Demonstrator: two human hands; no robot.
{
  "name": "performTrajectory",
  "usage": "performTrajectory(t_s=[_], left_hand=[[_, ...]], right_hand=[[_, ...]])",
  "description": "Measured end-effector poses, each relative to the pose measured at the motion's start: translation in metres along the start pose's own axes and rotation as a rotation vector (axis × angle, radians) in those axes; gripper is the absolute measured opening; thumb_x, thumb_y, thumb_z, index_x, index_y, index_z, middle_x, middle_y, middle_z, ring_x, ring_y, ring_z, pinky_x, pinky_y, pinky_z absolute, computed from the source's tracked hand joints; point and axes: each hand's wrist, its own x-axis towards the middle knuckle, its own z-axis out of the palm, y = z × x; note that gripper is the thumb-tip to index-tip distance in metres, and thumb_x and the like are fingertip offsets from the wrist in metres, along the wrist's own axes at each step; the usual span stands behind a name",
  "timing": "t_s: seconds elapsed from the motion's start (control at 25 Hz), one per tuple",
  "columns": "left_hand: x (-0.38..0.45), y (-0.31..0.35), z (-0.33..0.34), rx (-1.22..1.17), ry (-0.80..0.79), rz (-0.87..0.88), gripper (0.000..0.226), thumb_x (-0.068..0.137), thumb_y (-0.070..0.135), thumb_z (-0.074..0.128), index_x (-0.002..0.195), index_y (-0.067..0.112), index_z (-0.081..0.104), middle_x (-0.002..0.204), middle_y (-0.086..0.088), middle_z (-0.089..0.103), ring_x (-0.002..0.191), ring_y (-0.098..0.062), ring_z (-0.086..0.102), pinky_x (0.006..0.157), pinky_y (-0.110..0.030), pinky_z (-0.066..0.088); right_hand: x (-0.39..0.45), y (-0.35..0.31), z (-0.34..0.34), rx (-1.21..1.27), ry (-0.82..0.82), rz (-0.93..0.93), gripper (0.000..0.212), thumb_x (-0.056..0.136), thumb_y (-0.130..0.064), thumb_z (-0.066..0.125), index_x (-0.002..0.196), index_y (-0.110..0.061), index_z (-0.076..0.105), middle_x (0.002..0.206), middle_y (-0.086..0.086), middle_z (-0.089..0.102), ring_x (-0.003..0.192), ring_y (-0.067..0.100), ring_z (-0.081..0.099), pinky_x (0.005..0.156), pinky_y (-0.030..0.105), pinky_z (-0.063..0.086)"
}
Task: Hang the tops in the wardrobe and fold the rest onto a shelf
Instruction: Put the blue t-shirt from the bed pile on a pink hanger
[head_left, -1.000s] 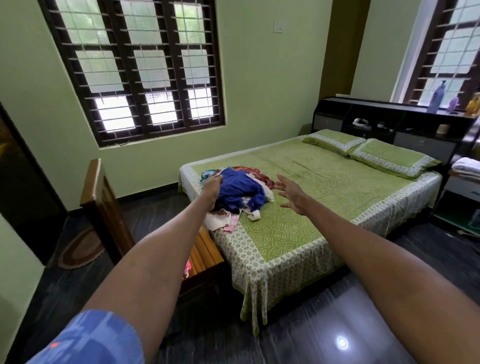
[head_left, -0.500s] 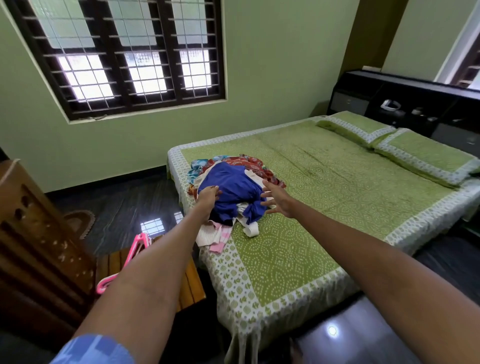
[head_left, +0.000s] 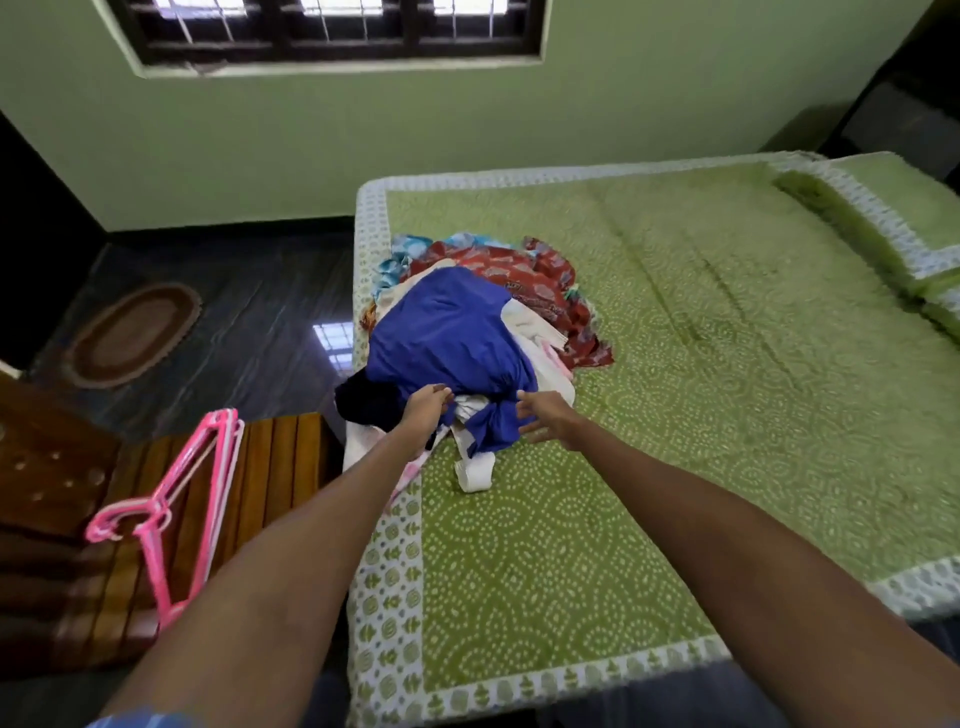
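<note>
- The left hand (head_left: 427, 410) reached to the near edge of the clothes pile, its fingers curled and pinching a fold of the blue top (head_left: 447, 343), which rose away from it toward 12 o'clock.
- The right hand (head_left: 548, 418) hovered at 3 o'clock of the left one, just beside it, fingers spread and fairly straight, their tips at the lower hem of the blue top; whether they touched the cloth could not be told.
- Between and just under the two hands lay a white garment (head_left: 475, 467), a strip of it trailing toward 6 o'clock onto the bed cover.
- A dark piece of clothing (head_left: 366, 402) sat at 9 o'clock of the left hand, at the bed's edge.
- Past the blue top, toward 1 o'clock, was a red patterned garment (head_left: 540, 280), and toward 11 o'clock a light blue printed one (head_left: 402, 254).
- The whole pile rested on the green bed (head_left: 701, 395), near its left edge.
- At 8 o'clock of the left hand, pink hangers (head_left: 171, 499) lay on a wooden bench (head_left: 270, 467) beside the bed.
- An oval mat (head_left: 132, 335) lay on the dark floor toward 10 o'clock, well apart from the hands.
- A pillow (head_left: 883, 208) sat far off at 2 o'clock.
</note>
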Motion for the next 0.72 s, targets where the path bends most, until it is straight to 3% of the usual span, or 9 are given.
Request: performTrajectory(t_s=[0.12,0.2,0.28,0.36,0.4,0.48,0.56,0.64,0.72], left_hand=[[0.048,-0.012,0.020,0.002,0.048,-0.082,0.020,0.097,0.010,0.041,0.106,0.004,0.057,0.080,0.000,0.055,0.070,-0.007,0.048,0.059,-0.021,0.035],[0.079,-0.016,0.029,0.023,0.084,-0.083,0.024,0.096,0.006,0.041,0.115,-0.001,0.055,0.075,0.003,0.051,0.066,-0.005,0.045,0.055,-0.016,0.035],[0.108,-0.019,0.038,0.053,0.114,-0.051,0.029,0.096,0.005,0.043,0.121,-0.005,0.052,0.078,0.002,0.052,0.067,-0.008,0.046,0.053,-0.011,0.042],[0.134,-0.023,0.043,0.098,0.127,-0.032,0.032,0.094,0.006,0.047,0.124,-0.003,0.051,0.102,-0.005,0.059,0.087,-0.015,0.054,0.071,-0.012,0.047],[0.146,-0.024,0.045,0.113,0.132,-0.017,0.034,0.093,0.007,0.050,0.126,-0.003,0.050,0.118,-0.009,0.057,0.100,-0.019,0.055,0.082,-0.017,0.047],[0.158,-0.016,0.053,0.144,0.147,0.000,0.042,0.091,0.013,0.056,0.129,-0.001,0.047,0.134,-0.012,0.049,0.120,-0.025,0.049,0.097,-0.026,0.041],[0.166,-0.003,0.063,0.191,0.176,0.027,0.055,0.087,0.021,0.063,0.133,0.001,0.042,0.134,-0.008,0.044,0.128,-0.024,0.042,0.097,-0.023,0.037],[0.171,0.009,0.072,0.264,0.191,0.014,0.083,0.079,0.029,0.072,0.144,0.008,0.024,0.146,-0.007,0.027,0.135,-0.025,0.032,0.100,-0.027,0.034],[0.173,0.008,0.074,0.314,0.235,-0.101,0.104,0.075,0.026,0.076,0.149,0.020,0.003,0.153,-0.010,0.012,0.136,-0.029,0.030,0.102,-0.039,0.036]], right_hand=[[0.065,0.004,-0.002,-0.103,0.032,-0.004,0.024,0.094,-0.019,0.051,0.104,0.002,0.059,0.096,0.013,0.051,0.086,0.026,0.052,0.071,0.035,0.042],[0.110,0.003,-0.002,-0.130,0.108,-0.070,0.014,0.089,-0.013,0.059,0.095,-0.001,0.056,0.093,0.013,0.052,0.091,0.025,0.051,0.076,0.034,0.040],[0.153,-0.003,-0.001,-0.092,0.208,-0.135,0.051,0.079,-0.012,0.071,0.121,0.003,0.046,0.117,0.017,0.051,0.111,0.027,0.050,0.090,0.033,0.039],[0.187,-0.009,-0.001,-0.033,0.219,-0.163,0.092,0.071,-0.015,0.079,0.141,0.002,0.022,0.142,0.016,0.036,0.132,0.028,0.036,0.107,0.035,0.033],[0.198,-0.014,0.001,-0.018,0.191,-0.137,0.097,0.072,-0.016,0.079,0.143,0.000,0.015,0.145,0.015,0.033,0.134,0.028,0.034,0.108,0.036,0.032],[0.207,-0.017,0.008,-0.140,0.169,-0.164,0.069,0.078,-0.010,0.068,0.135,-0.001,0.031,0.131,0.017,0.048,0.123,0.034,0.047,0.096,0.037,0.039],[0.194,-0.008,0.022,-0.290,0.176,-0.337,0.042,0.078,-0.007,0.055,0.119,0.000,0.048,0.111,0.019,0.060,0.104,0.035,0.057,0.082,0.036,0.041],[0.168,0.021,0.044,-0.369,-0.008,-0.443,0.047,0.075,-0.016,0.049,0.118,0.000,0.056,0.115,0.016,0.064,0.106,0.030,0.059,0.085,0.034,0.043],[0.138,0.054,0.051,-0.541,-0.287,-0.506,0.043,0.072,-0.007,0.053,0.114,-0.002,0.062,0.114,0.010,0.066,0.104,0.021,0.062,0.084,0.026,0.043]])
